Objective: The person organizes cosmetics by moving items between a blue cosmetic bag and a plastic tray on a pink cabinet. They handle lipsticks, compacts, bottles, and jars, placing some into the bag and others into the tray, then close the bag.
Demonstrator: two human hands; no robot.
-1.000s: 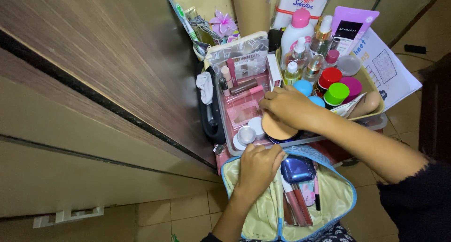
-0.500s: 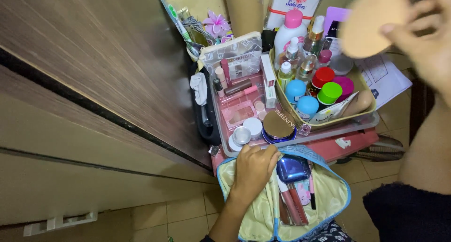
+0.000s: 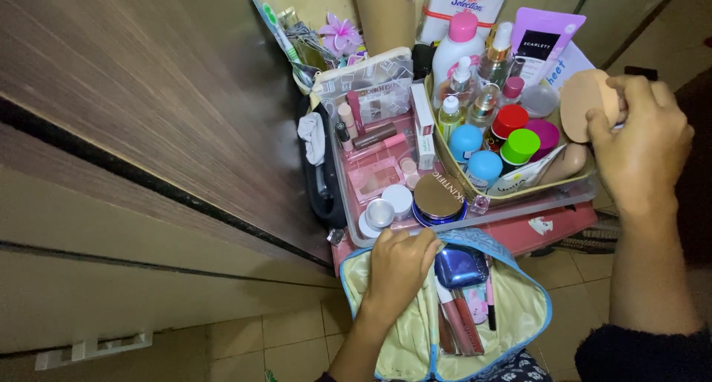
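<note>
Right hand (image 3: 641, 141) pinching tan powder puff (image 3: 582, 100) above yellow tray (image 3: 445, 156); left hand (image 3: 400, 267) clutching pouch (image 3: 519, 308) rim. Keep pinch light, pouch open.

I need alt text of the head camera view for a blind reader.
The right hand holds a round tan powder puff above a tray crowded with cosmetics. The left hand grips the rim of an open blue-edged makeup pouch.

Clutter I see around the work spot

A white pump bottle with a pink cap (image 3: 459, 44) stands behind red (image 3: 510, 120), green (image 3: 520, 145) and blue (image 3: 467, 142) capped jars; a pink flower (image 3: 338, 35) sits beside a brown cardboard tube (image 3: 386, 11), by the dark wooden cabinet (image 3: 148, 78).
</note>
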